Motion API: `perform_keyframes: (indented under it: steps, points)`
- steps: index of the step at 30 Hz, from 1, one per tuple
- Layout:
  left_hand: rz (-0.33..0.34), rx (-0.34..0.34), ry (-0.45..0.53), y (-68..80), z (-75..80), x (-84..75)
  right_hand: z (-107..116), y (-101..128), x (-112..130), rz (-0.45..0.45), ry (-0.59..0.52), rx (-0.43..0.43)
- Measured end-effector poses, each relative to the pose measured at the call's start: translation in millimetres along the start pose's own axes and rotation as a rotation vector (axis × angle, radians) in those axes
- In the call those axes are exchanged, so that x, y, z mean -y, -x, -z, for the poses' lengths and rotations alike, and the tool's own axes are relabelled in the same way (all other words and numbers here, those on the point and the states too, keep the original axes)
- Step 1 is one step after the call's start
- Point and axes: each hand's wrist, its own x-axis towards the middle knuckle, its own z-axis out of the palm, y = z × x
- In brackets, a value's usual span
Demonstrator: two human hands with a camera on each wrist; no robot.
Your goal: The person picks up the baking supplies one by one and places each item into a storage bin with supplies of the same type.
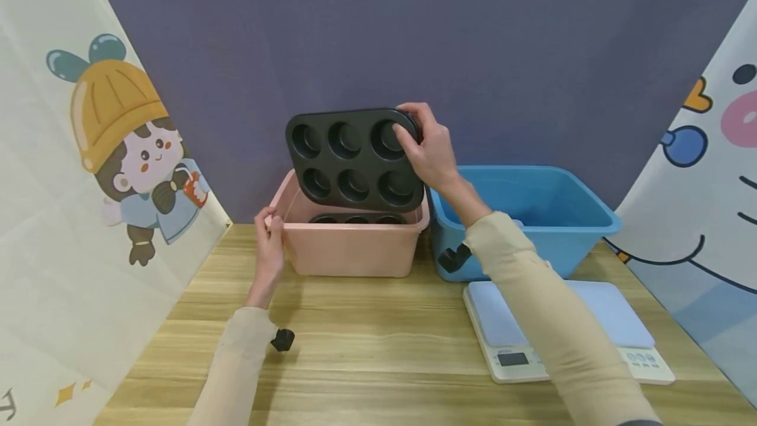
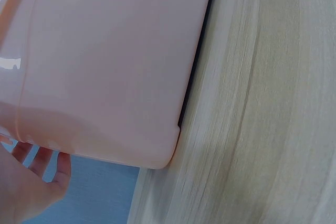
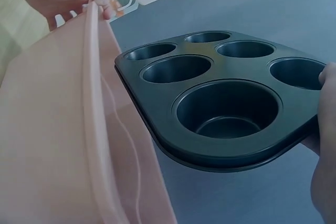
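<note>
A dark muffin tin with several round cups is tilted up above the pink bin. My right hand grips its upper right corner, thumb on the cup side, as the right wrist view also shows. Inside the bin, a second dark muffin tin shows only its upper row of cups; the front wall hides the rest. My left hand holds the bin's left front rim. In the left wrist view its fingers bend against the pink wall.
Right of the pink bin stands a blue bin, with a small pale thing partly visible inside. A white kitchen scale lies in front of it, partly beneath my right sleeve. The wooden table meets a dark backdrop behind the bins.
</note>
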Motion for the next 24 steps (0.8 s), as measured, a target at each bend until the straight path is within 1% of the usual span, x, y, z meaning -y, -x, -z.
perform_keyframes:
  steps: [5,11,15,19,24]
  points:
    - [-0.001,0.000,0.013,0.3,-1.4,-0.3,-9,6,-7,-0.049,0.015,0.020]
    - [-0.011,-0.008,0.024,0.0,-2.1,-0.2,-24,20,-17,-0.089,0.065,0.098]
    - [0.007,-0.020,0.017,-0.8,-1.2,0.8,-33,31,-22,-0.117,0.101,0.133]
    - [0.026,-0.006,0.021,-1.9,-0.7,0.3,-38,40,-26,-0.157,0.129,0.149]
    - [0.033,0.008,-0.001,-0.6,-0.4,-2.2,-44,47,-29,-0.180,0.119,0.202]
